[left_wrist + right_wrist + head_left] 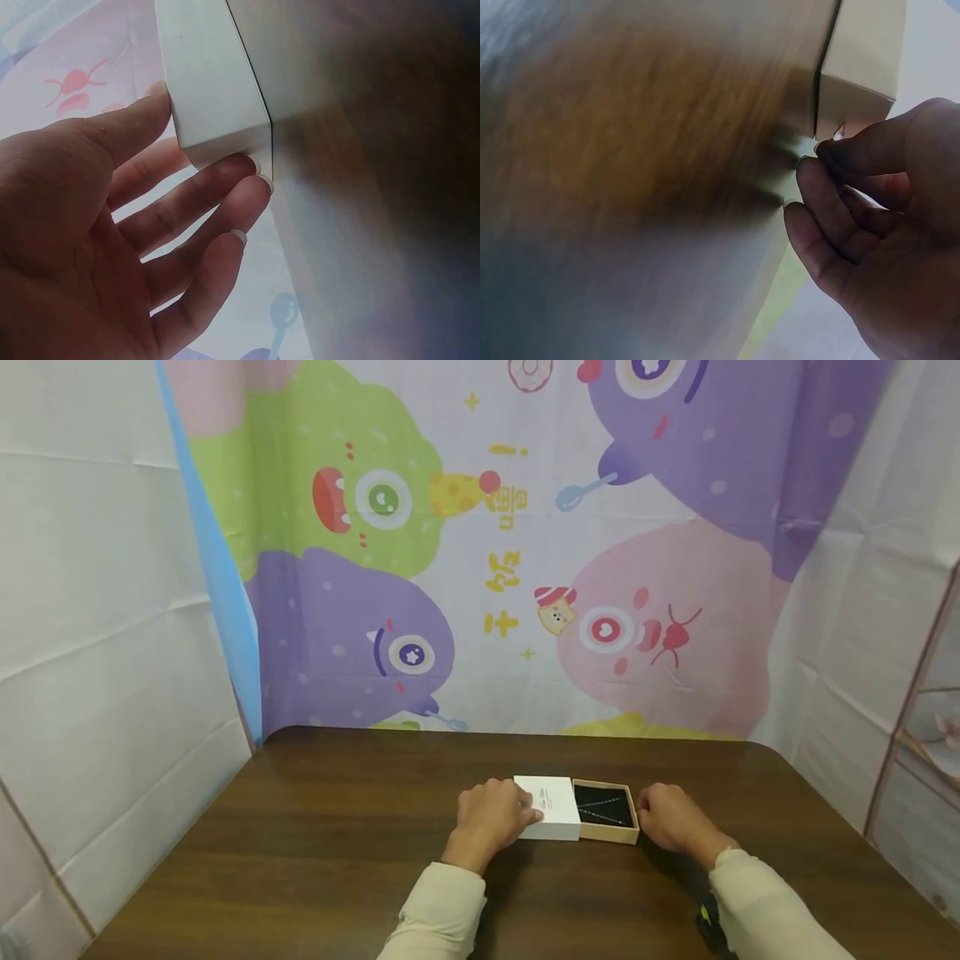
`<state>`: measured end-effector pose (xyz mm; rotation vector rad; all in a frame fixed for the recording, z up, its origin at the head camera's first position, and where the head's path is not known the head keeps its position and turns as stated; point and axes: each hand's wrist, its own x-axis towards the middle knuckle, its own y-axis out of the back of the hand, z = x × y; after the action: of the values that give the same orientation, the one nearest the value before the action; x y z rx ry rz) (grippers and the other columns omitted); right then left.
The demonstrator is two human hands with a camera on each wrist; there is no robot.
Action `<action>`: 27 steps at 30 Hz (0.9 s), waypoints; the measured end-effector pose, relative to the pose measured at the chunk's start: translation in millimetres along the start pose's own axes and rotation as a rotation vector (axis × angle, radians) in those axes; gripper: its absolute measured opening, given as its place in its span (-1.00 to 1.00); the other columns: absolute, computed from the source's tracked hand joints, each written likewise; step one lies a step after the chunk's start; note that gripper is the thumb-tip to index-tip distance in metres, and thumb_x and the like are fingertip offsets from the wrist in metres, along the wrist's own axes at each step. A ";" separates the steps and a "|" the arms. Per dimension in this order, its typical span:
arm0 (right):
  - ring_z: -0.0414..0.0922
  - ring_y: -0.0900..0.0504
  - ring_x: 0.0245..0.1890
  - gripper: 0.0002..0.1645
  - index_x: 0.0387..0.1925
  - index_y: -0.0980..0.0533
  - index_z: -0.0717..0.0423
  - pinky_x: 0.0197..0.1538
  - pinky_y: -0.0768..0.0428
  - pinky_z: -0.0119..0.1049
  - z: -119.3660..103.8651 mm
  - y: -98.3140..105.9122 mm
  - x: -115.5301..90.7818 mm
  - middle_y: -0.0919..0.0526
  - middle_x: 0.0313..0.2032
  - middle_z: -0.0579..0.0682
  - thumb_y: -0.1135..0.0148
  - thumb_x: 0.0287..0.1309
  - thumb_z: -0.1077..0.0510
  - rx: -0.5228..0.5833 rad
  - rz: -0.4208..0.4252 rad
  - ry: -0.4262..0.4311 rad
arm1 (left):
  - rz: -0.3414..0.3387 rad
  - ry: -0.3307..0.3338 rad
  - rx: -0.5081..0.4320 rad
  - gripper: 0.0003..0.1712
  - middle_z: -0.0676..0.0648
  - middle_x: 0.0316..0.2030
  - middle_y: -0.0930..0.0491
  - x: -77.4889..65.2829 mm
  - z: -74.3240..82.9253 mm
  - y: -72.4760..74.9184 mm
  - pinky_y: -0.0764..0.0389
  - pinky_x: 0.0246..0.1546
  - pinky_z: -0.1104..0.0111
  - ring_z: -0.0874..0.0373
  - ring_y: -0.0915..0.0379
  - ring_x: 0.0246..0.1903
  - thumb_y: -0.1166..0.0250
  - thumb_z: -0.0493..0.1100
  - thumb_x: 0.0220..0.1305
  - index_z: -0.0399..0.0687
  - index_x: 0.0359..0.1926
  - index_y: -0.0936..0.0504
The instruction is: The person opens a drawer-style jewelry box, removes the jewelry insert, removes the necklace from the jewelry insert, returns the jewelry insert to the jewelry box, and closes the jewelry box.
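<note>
A white box sleeve (558, 789) with small dark print lies on the table, its kraft-brown drawer (611, 835) partly out on the right side. Inside the drawer, a thin necklace chain (603, 817) rests on a black pad (600, 793). My left hand (491, 814) holds the sleeve's left end, its thumb on one face and fingertips against the end in the left wrist view. At the drawer's outer end, my right hand (671, 817) pinches a small pull tab (840, 133), mostly hidden by thumb and fingers.
The dark brown wooden table (315, 843) stretches out on both sides of the box. Behind it hangs a curtain (480, 693) printed with cartoon monsters, and pale cloth (112, 652) hangs at the left. A dark band (711, 922) shows at the right wrist.
</note>
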<state>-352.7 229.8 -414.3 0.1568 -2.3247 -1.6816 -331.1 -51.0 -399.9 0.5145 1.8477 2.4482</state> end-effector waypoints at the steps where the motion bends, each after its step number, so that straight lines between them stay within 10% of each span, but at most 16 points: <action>1: -0.12 -0.37 -0.57 -0.78 -0.60 -0.49 0.11 -0.46 -0.35 -0.23 0.4 0.0 0.2 -0.42 -0.61 -0.08 -0.10 0.11 0.37 -0.001 0.001 0.002 | 0.002 -0.001 0.002 -0.62 0.06 -0.15 -0.75 0.1 -0.3 0.2 -0.50 -0.45 0.22 0.14 -0.55 -0.44 -0.43 0.22 0.17 0.20 -0.07 -0.81; 27: -0.11 -0.40 -0.53 -0.82 -0.50 -0.57 0.16 -0.42 -0.39 -0.19 4.1 1.1 -0.7 -0.49 -0.54 -0.07 -0.11 0.16 0.35 -0.002 0.008 -0.006 | -0.003 0.002 -0.004 -0.63 0.05 -0.15 -0.75 0.4 0.0 0.3 -0.50 -0.42 0.19 0.12 -0.56 -0.43 -0.44 0.22 0.16 0.20 -0.08 -0.82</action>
<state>-353.1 234.1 -414.5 0.1417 -2.3248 -1.6837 -331.4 -51.0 -399.5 0.5085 1.8427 2.4510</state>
